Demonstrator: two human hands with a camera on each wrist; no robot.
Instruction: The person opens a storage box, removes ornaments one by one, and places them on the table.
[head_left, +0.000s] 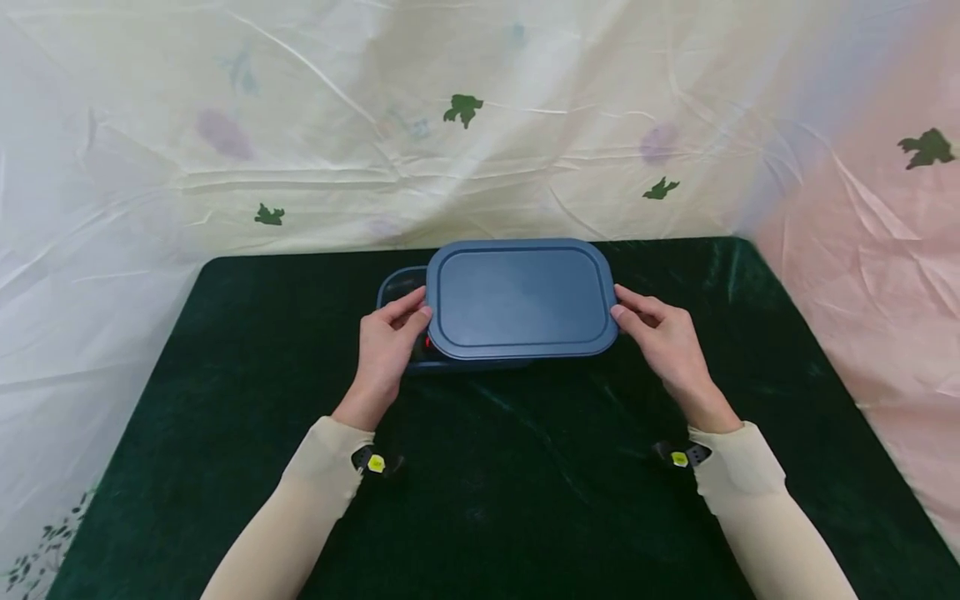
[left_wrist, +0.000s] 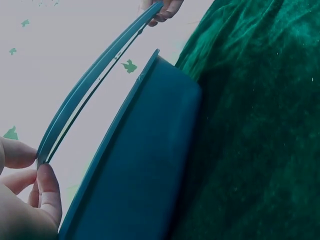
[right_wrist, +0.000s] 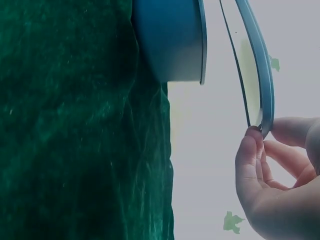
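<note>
A blue rounded-rectangular lid (head_left: 522,300) is held level by both hands over a matching blue box (left_wrist: 145,150). My left hand (head_left: 384,346) pinches the lid's left end between thumb and fingers, and my right hand (head_left: 670,348) pinches the right end. Both wrist views show a gap between lid and box, so they are apart. A thin dark strip (right_wrist: 236,55) runs below the lid's rim. Seen from the head, the lid sits right of the box, whose left end shows. Something small and red (head_left: 428,341) is visible there; most of the inside is hidden.
The box stands on a table with a dark green velvet cloth (head_left: 480,483), near the far edge. Pale patterned curtains (head_left: 480,150) hang behind and at both sides. Each wrist wears a dark strap with a yellow-marked device (head_left: 375,463).
</note>
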